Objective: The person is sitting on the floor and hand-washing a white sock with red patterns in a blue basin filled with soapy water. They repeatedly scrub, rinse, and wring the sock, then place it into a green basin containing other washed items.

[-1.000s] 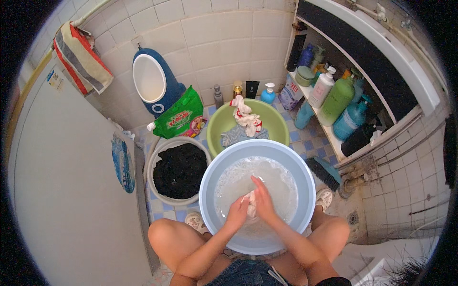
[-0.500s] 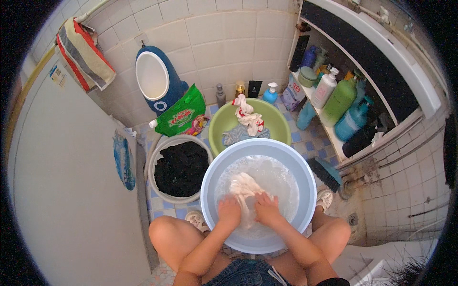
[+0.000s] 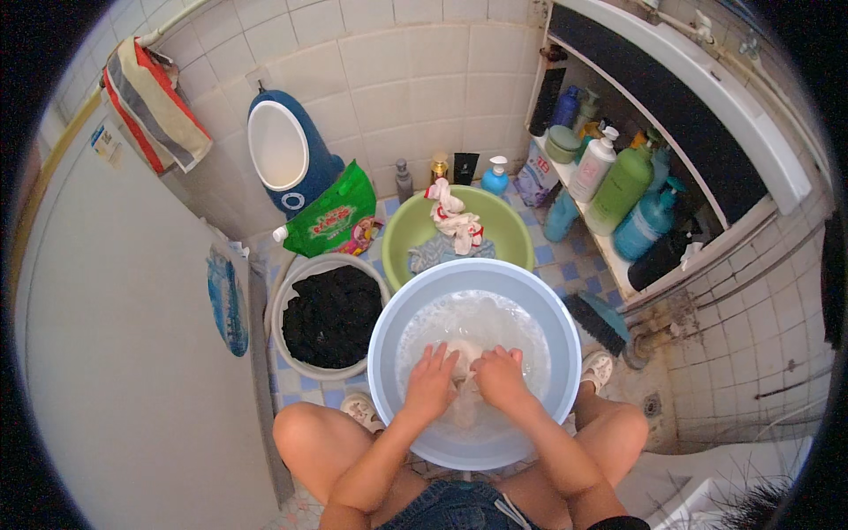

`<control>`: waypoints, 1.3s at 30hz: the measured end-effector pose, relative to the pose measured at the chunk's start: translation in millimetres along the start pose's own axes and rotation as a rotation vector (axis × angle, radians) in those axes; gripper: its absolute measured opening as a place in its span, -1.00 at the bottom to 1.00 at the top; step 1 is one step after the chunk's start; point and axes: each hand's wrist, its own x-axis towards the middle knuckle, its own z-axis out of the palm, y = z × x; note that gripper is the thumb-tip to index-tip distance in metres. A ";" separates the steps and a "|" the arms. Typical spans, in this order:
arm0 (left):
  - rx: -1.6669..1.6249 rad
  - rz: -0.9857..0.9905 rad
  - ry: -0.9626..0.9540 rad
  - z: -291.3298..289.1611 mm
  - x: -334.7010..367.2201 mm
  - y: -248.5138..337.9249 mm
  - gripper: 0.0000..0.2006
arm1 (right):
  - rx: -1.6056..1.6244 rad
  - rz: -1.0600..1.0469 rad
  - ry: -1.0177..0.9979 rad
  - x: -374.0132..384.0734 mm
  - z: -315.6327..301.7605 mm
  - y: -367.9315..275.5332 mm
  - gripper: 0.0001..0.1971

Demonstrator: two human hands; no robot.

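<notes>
A light blue basin (image 3: 565,362) of cloudy, sudsy water stands between my knees. In it a pale pinkish cloth (image 3: 463,354) lies mostly under the water; its kind cannot be made out. My left hand (image 3: 432,385) is on the cloth's left side, fingers stretched and apart, thumb side toward it. On the other side my right hand (image 3: 497,376) is closed, its curled fingers gripping the cloth. Part of the cloth hangs down between the two hands, blurred by the water.
Behind the basin sits a green basin (image 3: 508,231) holding white-and-red and grey-blue cloths. To the left are a grey tub (image 3: 281,322) of black cloth and a green detergent pouch (image 3: 331,216). A brush (image 3: 601,322) lies right, below a shelf of bottles (image 3: 621,190).
My left fingers have spread and lifted, and my right fingers have curled in on the cloth. The cloth has drawn toward me and sunk lower in the water.
</notes>
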 end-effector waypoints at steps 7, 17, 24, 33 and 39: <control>-0.208 -0.077 -0.113 -6.5 15.1 0.6 -0.57 | 1.005 0.197 0.268 16.0 -16.5 23.1 -0.80; -1.001 -0.280 0.094 -6.9 30.5 2.3 -0.71 | 1.160 0.383 0.317 27.2 11.0 52.6 -0.74; -1.069 -0.395 0.140 -14.0 29.5 1.1 -0.78 | 0.863 0.054 -0.076 24.8 12.8 31.2 -0.67; -1.283 -0.541 0.368 22.1 27.4 -8.7 -0.73 | 0.619 0.036 0.089 -8.6 -2.3 -64.0 -0.59; -1.024 -0.436 0.226 5.5 20.8 25.9 -0.61 | 0.675 0.302 0.254 24.0 16.3 -10.5 -0.78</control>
